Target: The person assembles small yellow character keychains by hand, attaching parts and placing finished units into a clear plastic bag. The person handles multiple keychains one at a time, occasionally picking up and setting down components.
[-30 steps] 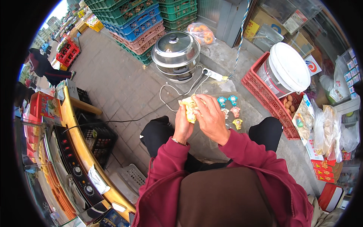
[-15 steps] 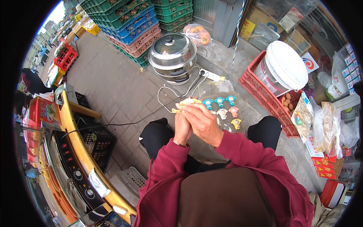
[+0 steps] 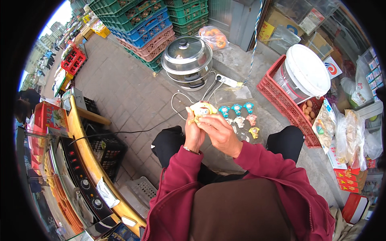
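Held up between both hands is a small yellow cartoon figurine (image 3: 203, 108), its pale face turned upward. My left hand (image 3: 193, 134) supports it from the left side with closed fingers. From the right, my right hand (image 3: 220, 133) presses its fingertips against the lower part of the figurine. Just beyond the hands, a clear plastic sheet or tray (image 3: 231, 95) lies on the ground. Several similar figures rest on it: a row of blue figures (image 3: 237, 108), a white figure (image 3: 239, 121), a pink figure (image 3: 251, 119) and a yellow figure (image 3: 253, 132). My right hand partly hides the near-left ones.
A lidded steamer pot (image 3: 187, 60) stands ahead, its cord running to a white power strip (image 3: 229, 81). Stacked crates (image 3: 140, 34) rise behind it. On the right, a red crate (image 3: 277, 96) holds a white bucket (image 3: 305, 72) and eggs (image 3: 309, 110). A wooden-edged counter (image 3: 86, 150) curves along the left.
The figurine has been tilted up, so its face now shows above my fingers. My right hand's fingers have shifted lower on it. The whole view has moved slightly.
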The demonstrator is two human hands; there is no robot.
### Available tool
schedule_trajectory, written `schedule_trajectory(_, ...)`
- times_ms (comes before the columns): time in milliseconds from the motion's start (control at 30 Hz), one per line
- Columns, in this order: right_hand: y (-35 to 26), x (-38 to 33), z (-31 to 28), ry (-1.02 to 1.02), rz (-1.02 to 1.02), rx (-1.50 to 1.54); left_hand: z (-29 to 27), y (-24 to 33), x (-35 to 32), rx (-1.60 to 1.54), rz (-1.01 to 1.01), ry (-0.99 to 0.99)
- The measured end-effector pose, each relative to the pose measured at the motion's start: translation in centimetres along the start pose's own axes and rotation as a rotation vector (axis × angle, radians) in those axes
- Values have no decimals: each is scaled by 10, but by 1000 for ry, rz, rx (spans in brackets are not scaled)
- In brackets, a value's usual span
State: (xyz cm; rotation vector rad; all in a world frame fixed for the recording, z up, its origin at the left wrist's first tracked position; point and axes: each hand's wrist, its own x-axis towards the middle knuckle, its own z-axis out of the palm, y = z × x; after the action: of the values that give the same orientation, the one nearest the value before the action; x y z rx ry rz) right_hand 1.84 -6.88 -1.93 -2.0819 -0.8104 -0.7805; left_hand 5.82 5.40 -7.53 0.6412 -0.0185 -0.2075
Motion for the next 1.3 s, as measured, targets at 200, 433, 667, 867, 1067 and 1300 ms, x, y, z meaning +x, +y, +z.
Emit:
schedule_trajectory(200, 17, 0, -43, 113, 513, 317, 12, 9, 3, 36, -38, -48)
schedule_trajectory(433, 31, 39, -106, 226, 703, 693, 76, 15, 30, -81, -92, -231)
schedule_trajectory(667, 69, 68, -113, 271, 431, 177, 111, 4, 95, 133, -103, -462)
schedule_trajectory(867, 114, 68, -90, 282, 462, 24, 94, -11, 135, 184, -200, -360)
schedule_trajectory(1067, 105, 69, -67, 225, 133, -198, 96, -7, 151, 167, -121, -258)
schedule_trajectory(1300, 92, 69, -79, -5, 92, -299, 97, -2, 147, 44, -169, -166)
